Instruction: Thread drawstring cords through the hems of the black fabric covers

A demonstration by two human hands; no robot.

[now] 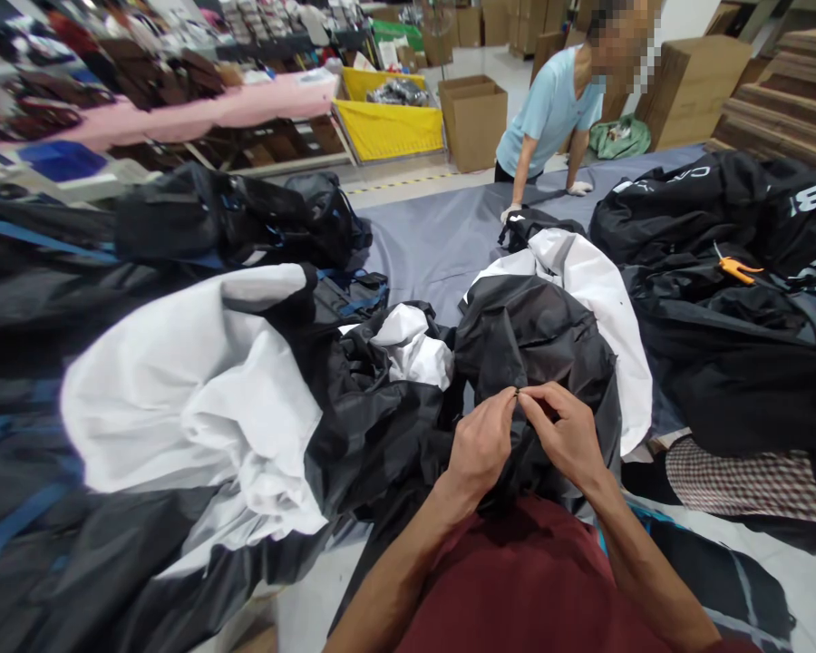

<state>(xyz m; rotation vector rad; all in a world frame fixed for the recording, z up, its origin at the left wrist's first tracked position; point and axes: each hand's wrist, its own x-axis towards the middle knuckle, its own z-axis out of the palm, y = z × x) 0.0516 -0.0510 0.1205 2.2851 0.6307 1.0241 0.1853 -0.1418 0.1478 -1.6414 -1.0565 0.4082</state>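
Note:
A black and white jacket (530, 336) lies bunched on the grey table (435, 236) right in front of me. My left hand (481, 446) and my right hand (566, 433) meet at its black fabric, fingers pinched together. Between the fingertips sits a small metal piece (516, 392), perhaps a zipper pull. Both hands grip the fabric around it. More white and black garment cloth (197, 381) spreads to the left.
Piles of black garments (734, 299) lie on the right, with orange snips (738, 268) on top. Another person in a light blue shirt (550, 109) leans on the table's far end. Cardboard boxes (472, 118) and a yellow bin (387, 122) stand behind.

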